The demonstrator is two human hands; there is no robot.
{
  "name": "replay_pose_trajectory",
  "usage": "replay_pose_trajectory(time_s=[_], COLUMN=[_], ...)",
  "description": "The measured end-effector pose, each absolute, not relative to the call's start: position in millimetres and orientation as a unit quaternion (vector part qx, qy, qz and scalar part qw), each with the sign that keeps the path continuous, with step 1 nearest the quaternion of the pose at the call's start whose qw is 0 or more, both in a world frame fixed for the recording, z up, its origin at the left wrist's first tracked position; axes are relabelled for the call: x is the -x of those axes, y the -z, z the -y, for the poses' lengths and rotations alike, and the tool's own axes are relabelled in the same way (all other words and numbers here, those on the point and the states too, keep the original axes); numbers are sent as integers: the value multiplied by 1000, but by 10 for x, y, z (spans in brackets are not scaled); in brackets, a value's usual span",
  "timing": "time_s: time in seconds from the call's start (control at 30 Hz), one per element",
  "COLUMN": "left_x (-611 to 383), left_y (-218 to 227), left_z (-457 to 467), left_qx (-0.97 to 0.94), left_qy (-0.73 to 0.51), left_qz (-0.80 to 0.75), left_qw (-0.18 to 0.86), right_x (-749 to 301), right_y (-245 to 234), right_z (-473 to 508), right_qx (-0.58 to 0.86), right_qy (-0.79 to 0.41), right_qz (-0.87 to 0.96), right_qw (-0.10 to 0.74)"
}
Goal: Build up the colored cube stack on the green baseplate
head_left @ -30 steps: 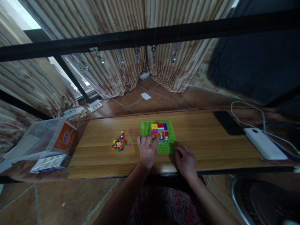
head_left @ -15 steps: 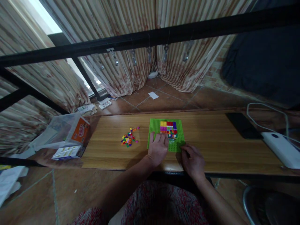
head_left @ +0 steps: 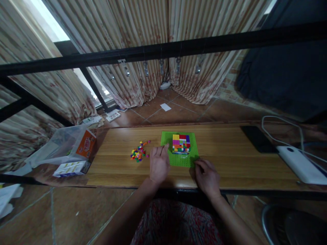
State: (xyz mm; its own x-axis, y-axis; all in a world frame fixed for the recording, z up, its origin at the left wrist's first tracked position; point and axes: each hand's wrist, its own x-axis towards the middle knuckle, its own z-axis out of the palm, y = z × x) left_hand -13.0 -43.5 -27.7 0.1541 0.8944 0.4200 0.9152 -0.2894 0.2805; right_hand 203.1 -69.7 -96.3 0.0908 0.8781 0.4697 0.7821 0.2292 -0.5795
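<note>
A green baseplate [head_left: 180,159] lies on the wooden table [head_left: 230,160], carrying a square block of multicoloured small bricks [head_left: 181,143]. My left hand [head_left: 158,164] rests flat on the table at the plate's left edge, fingers stretched out and holding nothing. My right hand [head_left: 205,176] sits at the plate's near right corner with its fingers curled against the plate's edge. A small heap of loose coloured bricks [head_left: 138,153] lies to the left of my left hand.
At the table's left end stand a clear plastic bag with an orange box [head_left: 85,145] and a white carton [head_left: 68,168]. A black phone [head_left: 258,139] and a white power bank [head_left: 299,164] with a cable lie at the right. A black bar [head_left: 163,51] crosses overhead.
My left hand has slid off the baseplate to its left edge on the table. My right hand stays at the plate's near right corner. The view has shifted slightly.
</note>
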Motion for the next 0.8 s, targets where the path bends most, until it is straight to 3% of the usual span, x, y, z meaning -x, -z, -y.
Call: replay_pose_trajectory(time_s=[0.37, 0.8], left_x=[1192, 1086], left_y=[504, 428], left_z=[699, 463], left_qx=[666, 715], left_qy=[268, 138], left_qz=[696, 684], left_qw=[13, 44], right_x=[-2090, -2072], right_y=[1015, 978], right_z=[704, 709], right_qx=[610, 614], right_qy=[-48, -30], right_qz=[680, 680], right_qw=[404, 399])
